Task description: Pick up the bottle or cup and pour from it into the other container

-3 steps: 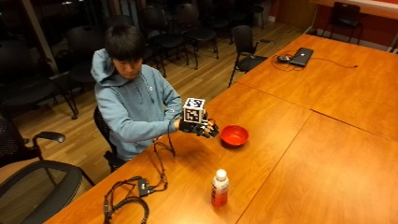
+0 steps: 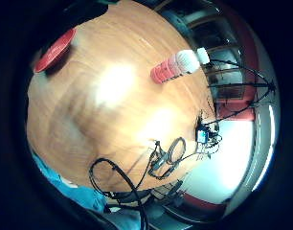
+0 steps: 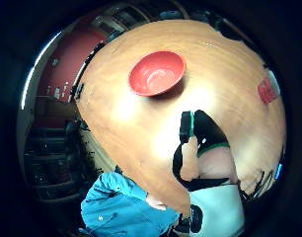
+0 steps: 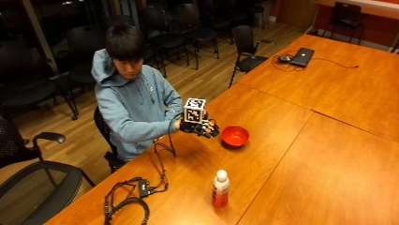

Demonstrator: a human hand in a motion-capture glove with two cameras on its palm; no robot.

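Note:
A red bowl (image 4: 235, 136) sits on the wooden table (image 4: 280, 154) in front of the seated person. My gloved right hand (image 4: 203, 128) hovers just beside the bowl, on the person's side, with loosely bent fingers and nothing in it. A clear bottle (image 4: 219, 189) with a white cap and orange-red liquid stands upright nearer the table's front edge, well apart from the hand. The thumb side palm view shows the bowl (image 3: 157, 72) empty, a finger (image 3: 203, 148) over bare table, and a part of the bottle (image 3: 267, 90) at the rim. The little finger side palm view shows the bottle (image 2: 177, 66) and the bowl's edge (image 2: 54, 49).
A bundle of black cables (image 4: 131, 199) lies on the table near the person's end, also in the little finger side palm view as cables (image 2: 137, 167). A laptop (image 4: 302, 56) rests on the far table. Office chairs (image 4: 37, 183) stand around the table's side.

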